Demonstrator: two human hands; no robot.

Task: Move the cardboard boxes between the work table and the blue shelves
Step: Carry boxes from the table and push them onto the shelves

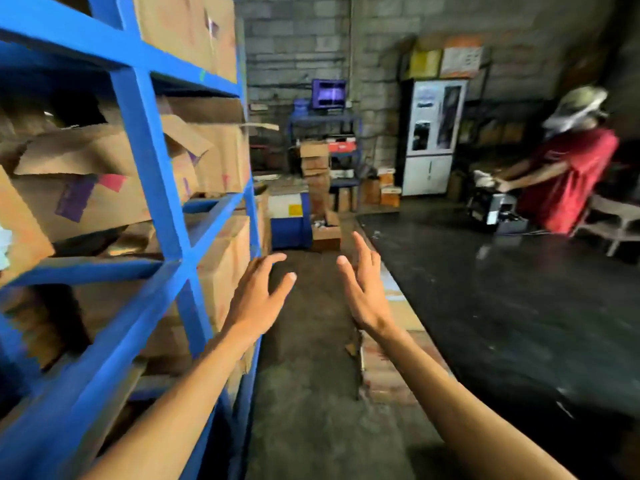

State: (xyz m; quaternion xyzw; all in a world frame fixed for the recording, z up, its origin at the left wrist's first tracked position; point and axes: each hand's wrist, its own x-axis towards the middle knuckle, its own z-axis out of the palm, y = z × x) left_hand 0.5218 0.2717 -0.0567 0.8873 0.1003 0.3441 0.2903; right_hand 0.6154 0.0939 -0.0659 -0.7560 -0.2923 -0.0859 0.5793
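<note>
Left hand (258, 294) and right hand (363, 289) empty, fingers spread, over aisle floor. Blue shelves (145, 133) with cardboard boxes (104, 181) at 9 o'clock; work table (502, 289) at 3 o'clock.

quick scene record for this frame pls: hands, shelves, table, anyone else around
left hand: open, fingers spread, empty, beside the shelves
right hand: open, empty, raised over the aisle
shelves: blue, on the left, packed with cardboard boxes, several with loose flaps
table: dark top, on the right, no box on the visible part
other person: red top, at the table's far end, handling something blurred
held box: none
</note>
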